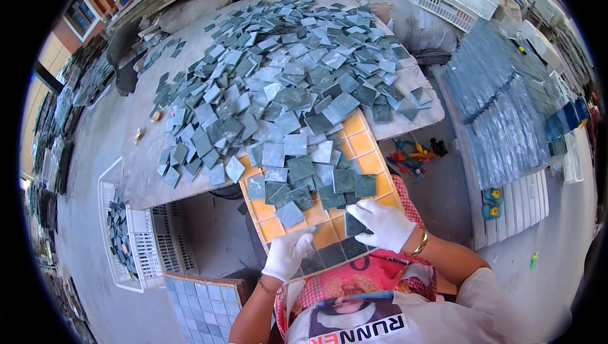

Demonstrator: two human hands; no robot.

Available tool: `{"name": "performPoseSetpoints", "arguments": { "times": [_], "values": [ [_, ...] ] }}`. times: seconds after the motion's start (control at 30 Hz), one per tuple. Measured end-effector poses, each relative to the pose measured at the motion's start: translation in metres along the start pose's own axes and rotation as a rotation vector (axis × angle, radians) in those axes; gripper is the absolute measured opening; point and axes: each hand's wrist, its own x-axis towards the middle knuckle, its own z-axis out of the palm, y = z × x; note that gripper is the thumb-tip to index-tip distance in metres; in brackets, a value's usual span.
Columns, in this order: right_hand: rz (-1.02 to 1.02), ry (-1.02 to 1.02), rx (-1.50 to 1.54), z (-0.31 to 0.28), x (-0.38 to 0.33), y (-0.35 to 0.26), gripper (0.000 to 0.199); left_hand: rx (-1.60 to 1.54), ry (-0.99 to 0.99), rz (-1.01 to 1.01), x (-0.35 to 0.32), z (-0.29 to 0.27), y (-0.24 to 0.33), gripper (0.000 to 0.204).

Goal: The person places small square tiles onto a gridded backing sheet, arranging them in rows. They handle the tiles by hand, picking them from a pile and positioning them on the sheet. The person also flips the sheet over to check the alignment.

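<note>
Across my lap lies an orange tray [271, 229] divided into square cells by pale ridges. Several dark square stone tiles [332, 254] fill the row nearest me, and a loose heap of tiles [301, 168] covers its far part. My right hand [386, 225], in a white glove, pinches a dark green stone tile [354, 225] above the near rows at the right. At the tray's near left, my gloved left hand [288, 254] is closed, with a thin grey tile edge showing at its fingertips. The rest of that tile is hidden by the fingers.
A table [142, 182] beyond the tray bears a big pile of tiles [272, 72]. At left stand a white crate [149, 249] holding tiles and a tiled panel [202, 306]. Stacked grey slabs [500, 103] stand right; toys [411, 154] lie on the floor.
</note>
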Motion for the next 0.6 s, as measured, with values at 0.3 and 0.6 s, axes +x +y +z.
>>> {"name": "performPoseSetpoints", "arguments": {
  "times": [0.3, 0.6],
  "values": [
    [-0.105, -0.01, -0.057, 0.015, 0.004, 0.008, 0.056, 0.291, 0.24, 0.208, -0.005, 0.014, -0.004, 0.03],
    [-0.03, 0.067, 0.066, 0.031, 0.005, 0.002, 0.049, 0.656, 0.107, 0.357, -0.008, 0.034, -0.011, 0.06]
  ]
}}
